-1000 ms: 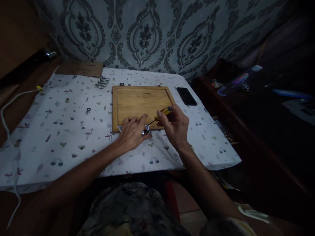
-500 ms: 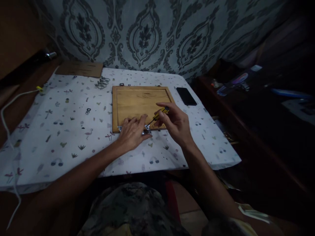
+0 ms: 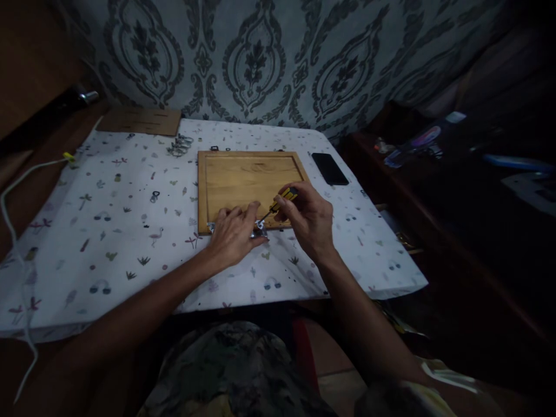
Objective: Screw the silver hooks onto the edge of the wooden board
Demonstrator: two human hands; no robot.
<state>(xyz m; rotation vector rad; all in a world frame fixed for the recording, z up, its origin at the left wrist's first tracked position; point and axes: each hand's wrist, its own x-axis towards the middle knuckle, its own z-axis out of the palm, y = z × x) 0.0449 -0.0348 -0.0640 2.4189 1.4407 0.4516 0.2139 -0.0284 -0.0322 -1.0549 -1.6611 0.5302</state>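
Note:
A framed wooden panel (image 3: 243,182), like a small cabinet door, lies flat on the table. My left hand (image 3: 233,234) presses on its near edge, fingers over the wood and thumb below the edge, holding a shiny metal hinge (image 3: 259,230) there. Another bit of shiny metal (image 3: 211,227) shows left of that hand. In my right hand (image 3: 309,217) is a yellow and black screwdriver (image 3: 284,200), gripped between thumb and fingers. It slants down to the left, its tip at the metal hinge; the exact contact is too small to make out.
Beyond the panel's far left corner lies a pile of metal hardware (image 3: 180,145), with a cardboard piece (image 3: 139,121) behind it. A black phone (image 3: 330,169) rests right of the panel. A white cable (image 3: 11,220) runs down the left side. The patterned tablecloth (image 3: 130,231) covers the table.
My right hand's fingers have curled in closer around the screwdriver handle. The screwdriver tip stays at the hinge, and my left hand and the panel keep their places.

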